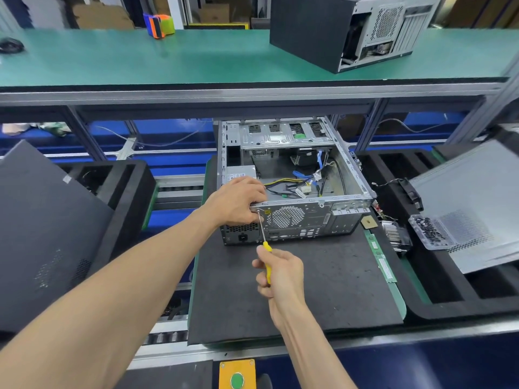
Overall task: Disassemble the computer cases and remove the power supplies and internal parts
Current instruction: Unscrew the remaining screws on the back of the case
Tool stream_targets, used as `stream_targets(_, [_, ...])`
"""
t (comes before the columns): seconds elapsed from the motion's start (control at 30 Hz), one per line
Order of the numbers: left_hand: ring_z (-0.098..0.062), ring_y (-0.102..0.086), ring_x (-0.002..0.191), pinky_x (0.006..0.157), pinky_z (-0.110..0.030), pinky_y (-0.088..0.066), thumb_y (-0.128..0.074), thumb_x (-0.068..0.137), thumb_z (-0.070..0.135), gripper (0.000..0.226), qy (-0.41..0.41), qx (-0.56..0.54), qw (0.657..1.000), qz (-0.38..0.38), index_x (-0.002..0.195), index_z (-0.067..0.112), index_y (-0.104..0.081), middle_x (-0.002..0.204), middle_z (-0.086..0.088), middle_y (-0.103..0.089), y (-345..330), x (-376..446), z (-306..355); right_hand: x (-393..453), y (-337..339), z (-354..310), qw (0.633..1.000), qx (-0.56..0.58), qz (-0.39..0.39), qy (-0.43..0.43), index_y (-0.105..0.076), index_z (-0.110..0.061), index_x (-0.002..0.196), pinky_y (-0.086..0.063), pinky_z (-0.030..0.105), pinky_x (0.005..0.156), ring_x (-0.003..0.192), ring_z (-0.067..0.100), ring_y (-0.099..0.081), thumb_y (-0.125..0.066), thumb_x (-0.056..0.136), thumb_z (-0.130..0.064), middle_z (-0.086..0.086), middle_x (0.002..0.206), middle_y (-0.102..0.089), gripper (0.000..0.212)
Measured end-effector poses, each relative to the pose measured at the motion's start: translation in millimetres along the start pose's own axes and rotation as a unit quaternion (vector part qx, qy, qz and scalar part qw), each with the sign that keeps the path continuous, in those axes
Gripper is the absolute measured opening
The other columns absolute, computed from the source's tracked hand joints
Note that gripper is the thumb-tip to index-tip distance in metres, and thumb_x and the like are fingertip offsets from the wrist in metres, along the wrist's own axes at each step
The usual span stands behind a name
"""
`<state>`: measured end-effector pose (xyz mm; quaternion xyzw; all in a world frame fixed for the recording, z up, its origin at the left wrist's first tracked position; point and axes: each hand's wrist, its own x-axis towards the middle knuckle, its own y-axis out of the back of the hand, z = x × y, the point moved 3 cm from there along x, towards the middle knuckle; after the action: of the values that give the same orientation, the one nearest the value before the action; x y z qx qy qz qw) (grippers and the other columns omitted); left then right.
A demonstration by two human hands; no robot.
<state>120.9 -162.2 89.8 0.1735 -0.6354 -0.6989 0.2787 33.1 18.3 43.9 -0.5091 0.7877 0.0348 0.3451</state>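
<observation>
An open computer case (306, 220) lies on its side on a black foam mat (309, 276), rear panel facing me. Its power supply (241, 234) sits in the near left corner, with loose cables (297, 186) inside. My left hand (238, 202) grips the case's top rear edge above the power supply, fingers curled over the rim. My right hand (280, 272) holds a yellow-handled screwdriver (265, 249); its tip meets a screw at the rear panel's upper left, just below my left hand.
A dark side panel (45, 234) leans at the left. At the right lie a grey side panel (474, 203), a clear tray of screws (431, 233), a heatsink (396, 235) and RAM sticks (382, 259). Another case (337, 29) stands on the green shelf (168, 60).
</observation>
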Motion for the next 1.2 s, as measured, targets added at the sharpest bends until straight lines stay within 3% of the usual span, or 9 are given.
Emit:
stream_targets(0.1, [-0.012,-0.041,0.132,0.111,-0.036,-0.026,-0.073,0.082,0.046,0.032,-0.001,-0.004,1.000,0.002,0.105,0.024,-0.074,0.121,0.013,-0.065,0,0,1,2,0,-3,1.000,0.006,-0.002,0.006,-0.054,-0.008,0.111,-0.022,0.019,0.036,0.039,0.012,-0.036,-0.071,0.093,-0.019,0.006,0.062,-0.066,0.027])
stream_targets(0.27, [-0.011,-0.041,0.132,0.112,-0.036,-0.026,-0.074,0.081,0.046,0.032,0.004,0.002,1.000,-0.001,0.103,0.023,-0.074,0.121,0.013,-0.065,1,0,2,5,0,-3,0.999,0.010,-0.012,-0.031,-0.065,-0.002,0.090,-0.020,0.018,0.035,0.037,0.011,-0.037,-0.043,0.108,-0.031,0.010,0.062,-0.067,0.040])
stream_targets(0.4, [-0.011,-0.042,0.131,0.111,-0.033,-0.025,-0.074,0.080,0.042,0.031,0.002,0.000,1.000,0.003,0.102,0.021,-0.074,0.120,0.013,-0.066,3,-1,3,2,2,-2,1.000,0.013,-0.007,0.000,-0.061,-0.004,0.095,-0.022,0.018,0.036,0.039,0.012,-0.038,-0.064,0.099,-0.022,0.009,0.066,-0.067,0.019])
stream_targets(0.5, [-0.011,-0.041,0.129,0.109,-0.031,-0.024,-0.075,0.079,0.042,0.031,0.002,-0.016,1.000,0.009,0.104,0.022,-0.074,0.118,0.012,-0.067,5,-2,5,2,2,-4,1.000,0.016,-0.010,0.013,-0.054,-0.007,0.103,-0.021,0.018,0.036,0.038,0.012,-0.035,-0.071,0.094,-0.019,0.009,0.063,-0.065,0.022])
stream_targets(0.67, [-0.011,-0.041,0.132,0.110,-0.029,-0.024,-0.076,0.079,0.040,0.032,0.013,-0.010,1.000,-0.005,0.102,0.018,-0.074,0.120,0.012,-0.066,6,-2,6,4,0,-4,0.999,0.021,-0.020,-0.014,-0.063,0.000,0.092,-0.018,0.017,0.036,0.036,0.012,-0.035,-0.043,0.108,-0.031,0.012,0.061,-0.065,0.040])
stream_targets(0.8, [-0.012,-0.046,0.125,0.095,-0.023,-0.031,-0.080,0.076,0.034,0.035,0.033,-0.058,0.998,0.015,0.107,0.020,-0.071,0.121,0.008,-0.064,9,-6,8,2,1,-4,1.000,0.013,-0.014,0.013,-0.058,-0.004,0.101,-0.022,0.018,0.036,0.038,0.012,-0.038,-0.066,0.097,-0.018,0.010,0.065,-0.068,0.016])
stream_targets(0.93, [-0.008,-0.048,0.091,0.073,-0.033,-0.043,-0.078,0.076,0.026,0.040,0.039,-0.121,0.991,0.032,0.108,0.032,-0.054,0.100,0.012,-0.060,15,-12,11,3,0,-5,0.999,0.020,-0.023,0.010,-0.055,-0.008,0.107,-0.020,0.018,0.036,0.038,0.013,-0.036,-0.068,0.096,-0.022,0.011,0.063,-0.065,0.022])
stream_targets(1.07, [-0.013,-0.051,0.090,0.080,-0.034,-0.045,-0.077,0.080,0.014,0.032,0.000,-0.136,0.990,0.028,0.104,0.020,-0.057,0.098,0.005,-0.064,17,-19,11,7,4,-6,0.999,0.014,-0.019,-0.021,-0.063,-0.002,0.091,-0.018,0.018,0.036,0.036,0.012,-0.038,-0.044,0.107,-0.030,0.012,0.062,-0.066,0.038])
stream_targets(1.2, [-0.026,-0.061,0.095,0.089,-0.030,-0.040,-0.076,0.081,0.004,0.017,-0.058,-0.130,0.989,0.045,0.092,0.010,-0.065,0.093,-0.002,-0.069,21,-23,15,5,6,-6,1.000,-0.003,-0.012,0.008,-0.056,-0.002,0.103,-0.021,0.019,0.036,0.039,0.012,-0.038,-0.066,0.096,-0.017,0.009,0.064,-0.067,0.019])
